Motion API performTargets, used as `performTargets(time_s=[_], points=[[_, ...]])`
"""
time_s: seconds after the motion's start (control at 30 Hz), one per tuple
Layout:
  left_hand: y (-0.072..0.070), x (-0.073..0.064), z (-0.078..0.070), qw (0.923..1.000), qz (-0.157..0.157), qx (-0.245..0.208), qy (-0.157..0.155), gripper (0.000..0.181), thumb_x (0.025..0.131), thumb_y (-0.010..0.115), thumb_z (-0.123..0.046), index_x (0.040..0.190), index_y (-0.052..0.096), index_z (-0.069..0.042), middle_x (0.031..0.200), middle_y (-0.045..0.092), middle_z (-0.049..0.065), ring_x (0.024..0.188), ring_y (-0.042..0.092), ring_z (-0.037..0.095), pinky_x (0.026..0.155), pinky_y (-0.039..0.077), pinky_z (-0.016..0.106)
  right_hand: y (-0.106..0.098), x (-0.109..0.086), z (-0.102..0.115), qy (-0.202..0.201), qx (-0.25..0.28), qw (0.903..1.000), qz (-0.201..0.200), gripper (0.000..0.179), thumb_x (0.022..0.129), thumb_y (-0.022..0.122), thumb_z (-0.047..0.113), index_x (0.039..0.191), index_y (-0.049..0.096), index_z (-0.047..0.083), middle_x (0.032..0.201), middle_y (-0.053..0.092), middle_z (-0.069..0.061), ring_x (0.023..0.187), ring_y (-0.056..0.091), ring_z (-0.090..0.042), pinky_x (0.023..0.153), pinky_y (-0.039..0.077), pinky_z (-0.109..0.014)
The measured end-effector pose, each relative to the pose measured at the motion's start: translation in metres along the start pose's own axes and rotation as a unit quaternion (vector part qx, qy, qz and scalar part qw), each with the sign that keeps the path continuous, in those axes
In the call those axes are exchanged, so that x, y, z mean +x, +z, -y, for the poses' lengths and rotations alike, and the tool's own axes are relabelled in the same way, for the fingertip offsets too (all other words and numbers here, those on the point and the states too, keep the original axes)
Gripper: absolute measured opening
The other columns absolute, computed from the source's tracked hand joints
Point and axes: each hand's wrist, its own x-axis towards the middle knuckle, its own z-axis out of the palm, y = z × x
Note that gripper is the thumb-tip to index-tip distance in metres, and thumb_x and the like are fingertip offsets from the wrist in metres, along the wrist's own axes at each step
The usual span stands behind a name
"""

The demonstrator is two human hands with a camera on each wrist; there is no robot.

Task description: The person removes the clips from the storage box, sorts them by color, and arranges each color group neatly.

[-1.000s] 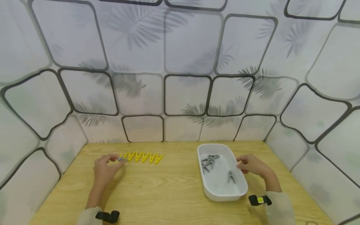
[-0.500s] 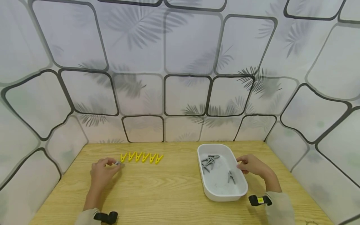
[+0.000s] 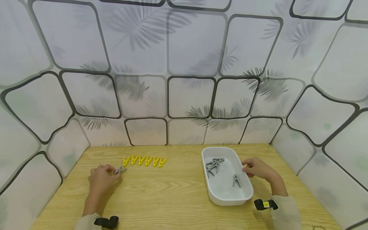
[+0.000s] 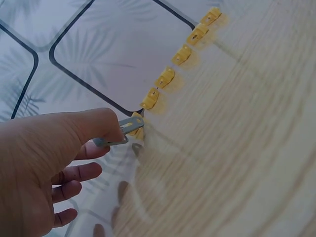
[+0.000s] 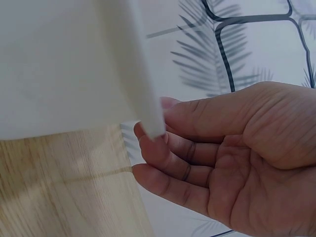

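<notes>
My left hand (image 3: 100, 179) pinches a grey clothespin (image 3: 120, 170) between thumb and fingers, just in front of the left end of a row of yellow clothespins (image 3: 147, 160). In the left wrist view the thumb covers part of the grey clothespin (image 4: 131, 125), and the other fingers are spread below it. On the right, my right hand (image 3: 258, 168) grips the side rim of a white tray (image 3: 212, 195). The right wrist view shows the thumb on one side of the tray's edge (image 5: 148, 94) and fingertips curled beneath it. Several grey clothespins (image 3: 214, 164) lie inside the tray.
The wooden table (image 3: 169, 191) reaches back to a patterned curtain (image 3: 189, 99) that also closes off both sides. One grey clothespin (image 3: 236, 181) lies apart from the others in the tray. Bare tabletop lies between the yellow row and the tray.
My left hand has drawn back toward me and slightly left with the grey clothespin, uncovering the leftmost yellow clothespin. The right hand and the tray have stayed put.
</notes>
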Motion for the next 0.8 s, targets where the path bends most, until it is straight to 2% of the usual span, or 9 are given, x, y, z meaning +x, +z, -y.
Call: performTargets(time_s=[0.23,0.47,0.8], points=[[0.002,-0.0009,0.0017,0.999,0.043,0.004,-0.01,0.023,0.081,0.073,-0.03,0.09,0.067,-0.01,0.104,0.062,0.02,0.099,0.045,0.042,0.08,0.031,0.055,0.0003,-0.0004,0.0012,0.001,0.002,1.0,-0.001,0.038,0.097,0.06,0.003,0.129,0.058,-0.017,0.072,0.063,-0.004,0.07,0.059,-0.019,0.067,0.054,-0.036],[0.0022,-0.0005,0.0025,0.9983,0.056,-0.002,-0.016,0.026,0.083,0.074,-0.032,0.092,0.068,-0.008,0.103,0.061,0.019,0.101,0.045,0.041,0.083,0.032,0.056,0.0005,0.0,0.0011,-0.001,0.0,1.0,0.001,0.038,0.098,0.06,0.004,0.129,0.058,-0.017,0.073,0.064,-0.004,0.07,0.06,-0.019,0.067,0.055,-0.036],[-0.0006,0.0005,0.0028,0.997,0.077,0.0,-0.006,0.032,0.085,0.076,-0.036,0.099,0.069,-0.008,0.106,0.063,0.018,0.099,0.047,0.039,0.081,0.033,0.055,0.0005,-0.002,0.0009,-0.003,0.0,1.0,-0.001,0.038,0.097,0.06,0.004,0.129,0.058,-0.017,0.072,0.063,-0.004,0.069,0.059,-0.018,0.066,0.053,-0.033]])
